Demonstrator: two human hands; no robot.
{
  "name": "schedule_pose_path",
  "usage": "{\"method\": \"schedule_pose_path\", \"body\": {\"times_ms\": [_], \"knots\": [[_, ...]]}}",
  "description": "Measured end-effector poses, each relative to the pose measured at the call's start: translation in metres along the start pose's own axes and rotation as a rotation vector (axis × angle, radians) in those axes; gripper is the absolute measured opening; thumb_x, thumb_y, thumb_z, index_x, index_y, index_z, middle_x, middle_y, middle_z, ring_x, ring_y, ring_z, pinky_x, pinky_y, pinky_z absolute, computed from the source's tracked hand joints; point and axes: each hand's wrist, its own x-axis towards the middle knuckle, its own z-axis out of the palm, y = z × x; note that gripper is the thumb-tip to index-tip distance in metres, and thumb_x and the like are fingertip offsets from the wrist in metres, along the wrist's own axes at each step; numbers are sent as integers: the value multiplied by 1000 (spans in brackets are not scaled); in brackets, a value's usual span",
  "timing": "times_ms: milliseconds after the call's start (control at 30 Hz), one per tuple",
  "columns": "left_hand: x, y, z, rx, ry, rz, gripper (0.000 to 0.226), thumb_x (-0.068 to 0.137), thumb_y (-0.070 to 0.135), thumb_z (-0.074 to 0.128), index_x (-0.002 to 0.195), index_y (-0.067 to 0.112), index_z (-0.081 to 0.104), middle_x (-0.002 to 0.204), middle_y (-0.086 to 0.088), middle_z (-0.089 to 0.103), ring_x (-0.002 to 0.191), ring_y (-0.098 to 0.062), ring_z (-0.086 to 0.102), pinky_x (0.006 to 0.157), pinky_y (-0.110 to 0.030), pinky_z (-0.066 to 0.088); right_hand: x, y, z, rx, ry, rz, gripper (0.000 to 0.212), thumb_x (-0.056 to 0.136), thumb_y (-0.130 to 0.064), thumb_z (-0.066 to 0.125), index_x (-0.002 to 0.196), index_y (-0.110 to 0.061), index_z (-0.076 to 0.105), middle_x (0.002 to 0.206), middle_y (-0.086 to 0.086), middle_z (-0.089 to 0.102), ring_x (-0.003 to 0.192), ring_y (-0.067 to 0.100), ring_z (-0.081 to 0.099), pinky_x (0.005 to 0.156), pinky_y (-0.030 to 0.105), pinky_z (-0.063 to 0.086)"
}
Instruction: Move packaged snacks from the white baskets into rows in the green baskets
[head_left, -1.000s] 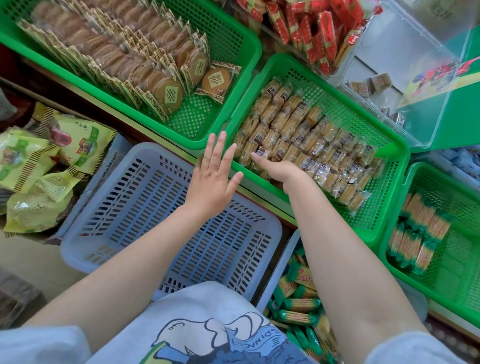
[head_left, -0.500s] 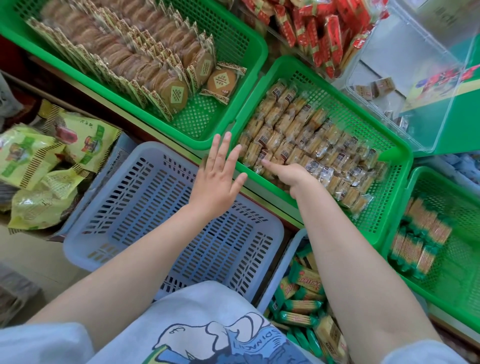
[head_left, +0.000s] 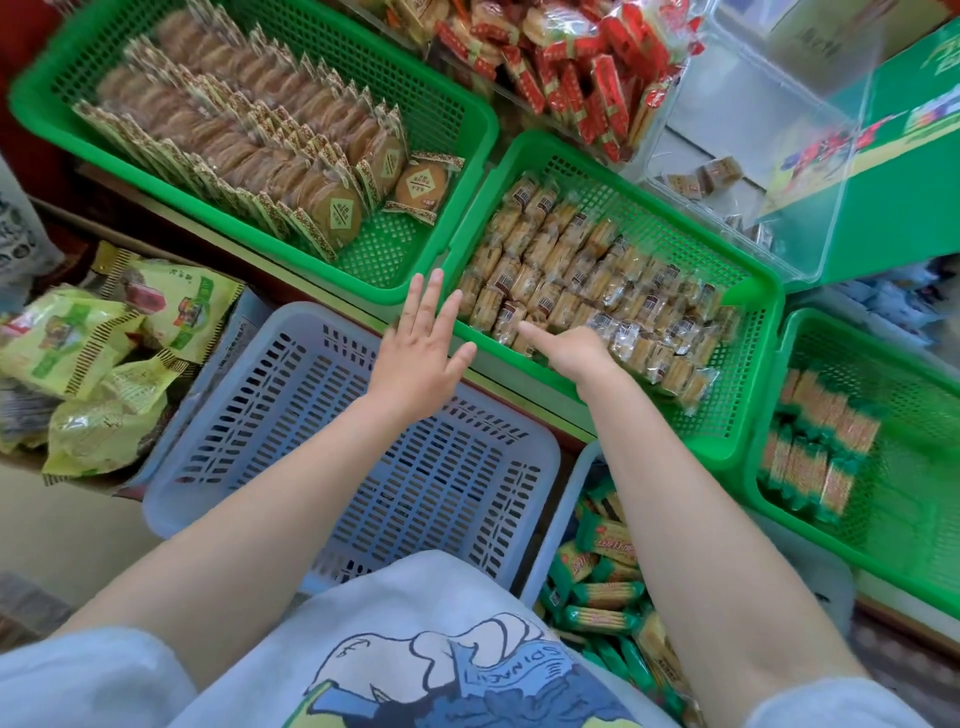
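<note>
The middle green basket (head_left: 524, 371) holds rows of small clear-wrapped tan biscuit packs (head_left: 582, 270). My right hand (head_left: 576, 353) rests on the packs at the basket's near-left corner. Its thumb points left, and its fingers are hidden behind the back of the hand. My left hand (head_left: 421, 348) hovers flat with straight, spread fingers over the far rim of an empty white basket (head_left: 332, 415), its fingertips by the green basket's left wall. It holds nothing. A second white basket (head_left: 576, 478) under my right forearm holds loose green-wrapped snack bars (head_left: 602, 571).
A left green basket (head_left: 475, 156) holds rows of round wrapped cakes (head_left: 291, 171). A right green basket (head_left: 909, 519) holds green-orange bars (head_left: 815, 457). Red packets (head_left: 571, 67) and a clear tub (head_left: 753, 156) sit behind. Yellow-green bags (head_left: 78, 353) lie at the left.
Both hands stay almost where they were. My right hand remains on the same biscuit packs. The view has shifted slightly.
</note>
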Motion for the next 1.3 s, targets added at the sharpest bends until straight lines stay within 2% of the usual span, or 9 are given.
{"method": "schedule_pose_path", "body": {"times_ms": [100,200,367,500,600,700,900,1100,1300], "knots": [[-11,14,-12,-28,7,11,61,104,44,43,157,17,28,169,-1,-8,154,-18,-14,124,-46,10,-34,25,-16,90,36,-172,65,95,-60,54,122,-2,69,125,24,65,116,39,61,91,40,53],[-43,34,-3,-73,100,114,44,103,33,49,141,11,52,162,-10,28,152,-24,16,122,-42,19,-76,73,-30,228,125,-318,32,101,-45,54,104,-23,76,92,2,71,87,11,64,82,32,49],[-94,75,46,-202,-289,154,25,104,33,48,121,26,65,120,2,68,101,-16,64,85,-38,54,-112,202,-31,378,284,-192,21,99,-30,61,93,-14,74,73,-5,65,70,9,60,74,25,49],[-132,106,92,-236,-483,216,22,103,34,51,115,28,68,107,5,73,86,-13,71,78,-41,59,-138,307,-11,470,371,-7,14,98,-21,63,96,-11,71,80,1,67,73,14,60,61,14,44],[-148,131,114,-205,-640,271,24,104,34,50,118,25,67,103,5,73,86,-9,69,77,-36,59,-149,373,16,495,484,147,5,96,-20,65,98,-17,67,92,2,67,88,22,64,72,27,48],[-158,148,130,-142,-751,300,26,105,34,48,121,23,65,107,5,73,89,-3,68,74,-28,57,-156,412,44,331,450,234,28,95,-37,64,116,-19,65,107,4,60,91,21,59,70,33,45],[-175,165,143,-157,-787,234,28,105,36,48,124,23,64,109,7,71,95,-7,69,73,-21,52,-147,421,70,481,331,256,80,92,-54,64,157,-30,26,164,4,18,147,31,28,114,51,33],[-187,177,148,-184,-759,180,26,102,37,53,121,23,65,103,6,74,90,-7,71,74,-23,52,-148,420,61,496,338,239,61,85,-51,74,137,-29,50,136,7,38,122,30,49,83,33,39],[-194,198,162,-531,-677,-2,30,95,39,64,121,23,64,112,0,73,95,-12,72,75,-26,57,-173,422,35,707,380,-47,52,77,-35,86,122,-29,60,108,-9,56,102,17,55,81,31,45]]}}
